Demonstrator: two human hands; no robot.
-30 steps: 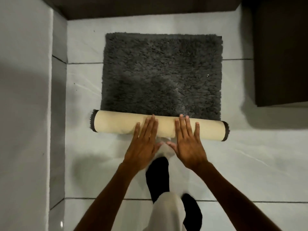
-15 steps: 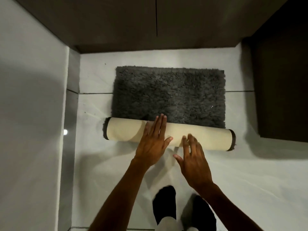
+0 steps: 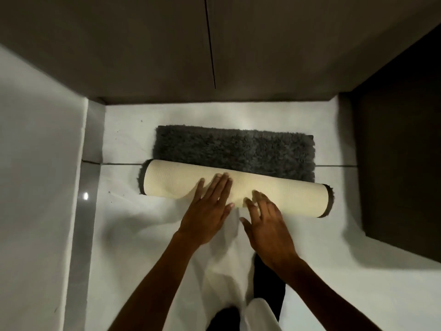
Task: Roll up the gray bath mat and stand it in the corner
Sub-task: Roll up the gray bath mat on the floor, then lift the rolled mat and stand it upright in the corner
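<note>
The gray bath mat [image 3: 238,151] lies on the white tiled floor, its shaggy pile facing up on the far strip that is still flat. Its near part is wound into a thick roll [image 3: 293,197] with the cream backing outward and dark fringe at both ends. My left hand [image 3: 210,209] lies flat on the middle of the roll, fingers extended. My right hand [image 3: 267,220] touches the roll's near side with spread fingertips. Neither hand grips anything.
A dark wall [image 3: 167,56] with a vertical seam stands just beyond the mat. A light gray wall [image 3: 35,187] runs along the left, a dark panel [image 3: 401,163] along the right. My legs and dark socks [image 3: 267,287] are below the hands.
The roll has moved away from me and grown thicker, leaving a shorter flat strip of pile. Both hands followed it forward, the right hand sliding back to the roll's near side.
</note>
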